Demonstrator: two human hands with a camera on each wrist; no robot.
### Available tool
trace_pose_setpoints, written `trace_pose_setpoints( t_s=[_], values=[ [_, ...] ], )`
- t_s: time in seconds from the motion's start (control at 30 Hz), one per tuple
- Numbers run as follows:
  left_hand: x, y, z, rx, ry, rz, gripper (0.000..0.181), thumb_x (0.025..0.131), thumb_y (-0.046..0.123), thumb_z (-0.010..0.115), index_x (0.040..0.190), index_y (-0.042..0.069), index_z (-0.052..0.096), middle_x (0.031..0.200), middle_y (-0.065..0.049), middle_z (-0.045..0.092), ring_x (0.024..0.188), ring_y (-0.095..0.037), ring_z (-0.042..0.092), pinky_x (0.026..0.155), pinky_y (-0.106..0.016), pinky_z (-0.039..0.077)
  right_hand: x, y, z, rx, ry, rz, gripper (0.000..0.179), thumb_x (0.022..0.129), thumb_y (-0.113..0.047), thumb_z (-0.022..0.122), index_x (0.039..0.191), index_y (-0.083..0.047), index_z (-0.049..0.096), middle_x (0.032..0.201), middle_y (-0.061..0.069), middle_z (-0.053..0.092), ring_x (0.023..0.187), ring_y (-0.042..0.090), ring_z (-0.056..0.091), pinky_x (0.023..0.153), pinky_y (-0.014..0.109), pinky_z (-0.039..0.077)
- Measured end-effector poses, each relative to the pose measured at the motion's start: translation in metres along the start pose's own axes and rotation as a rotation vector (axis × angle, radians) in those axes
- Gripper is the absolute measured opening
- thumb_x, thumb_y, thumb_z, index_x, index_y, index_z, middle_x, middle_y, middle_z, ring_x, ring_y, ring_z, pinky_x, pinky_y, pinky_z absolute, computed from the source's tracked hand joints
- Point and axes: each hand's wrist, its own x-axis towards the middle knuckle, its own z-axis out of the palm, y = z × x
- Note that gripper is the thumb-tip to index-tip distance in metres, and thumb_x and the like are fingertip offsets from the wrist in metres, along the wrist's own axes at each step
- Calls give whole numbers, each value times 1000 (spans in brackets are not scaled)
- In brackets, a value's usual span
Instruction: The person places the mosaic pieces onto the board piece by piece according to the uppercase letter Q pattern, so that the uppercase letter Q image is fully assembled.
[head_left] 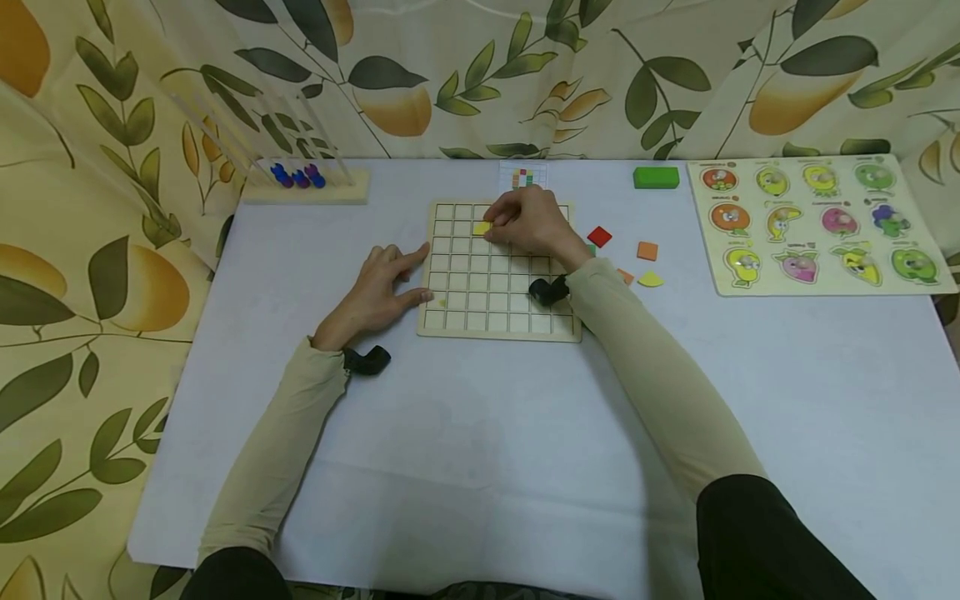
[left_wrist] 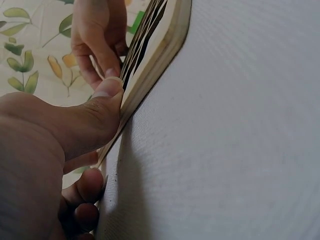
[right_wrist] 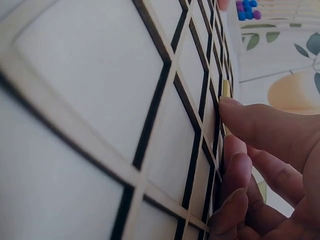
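A wooden grid board (head_left: 478, 330) with pale square cells lies on the table. My right hand (head_left: 529, 221) is over its upper part, with a yellow tile (head_left: 481, 228) at the thumb and fingertips. In the right wrist view, the yellow tile (right_wrist: 225, 90) stands thin and edge-on beside the thumb, close to the grid bars. My left hand (head_left: 377, 287) lies at the board's left side, index finger and thumb stretched apart and touching its edge. The left wrist view shows the thumb (left_wrist: 102, 102) against the wooden rim, other fingers bent below.
Right of the board lie a red tile (head_left: 599, 237), an orange tile (head_left: 647, 251) and a yellow rounded piece (head_left: 651, 279). Behind are a patterned card (head_left: 522, 175) and a green block (head_left: 656, 177). A fruit puzzle board (head_left: 817, 287) sits far right, a bead rack (head_left: 300, 194) back left.
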Motion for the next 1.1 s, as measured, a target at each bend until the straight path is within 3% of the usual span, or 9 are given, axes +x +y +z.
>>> trace_pose_setpoints(
  t_s=[0.37,0.57,0.83,1.1],
  values=[
    [1,3,1,17,-13,-3,78,95,22,82,161,11,44,95,-8,45,92,-25,31,83,-35,23,-3,5,-1,30,4,-8,23,91,-17,85,111,-7,80,98,8,73,90,21,63,88,36,48],
    [1,4,2,24,-5,17,77,95,23,82,161,10,45,94,-8,46,91,-25,31,83,-35,23,-11,12,-10,80,63,-20,26,91,-17,85,115,-8,80,102,11,76,89,19,66,83,31,48],
    [1,5,2,45,4,16,76,95,23,82,160,9,45,93,-9,47,90,-25,31,83,-35,23,-29,34,-44,62,113,45,31,93,-23,84,120,-8,80,100,7,74,88,17,62,79,30,47],
    [-1,4,1,47,8,10,76,95,22,82,160,9,45,94,-9,47,90,-25,31,83,-35,23,-54,56,-80,-4,111,162,39,95,-31,82,128,-10,77,106,5,70,92,19,58,75,26,46]
  ],
)
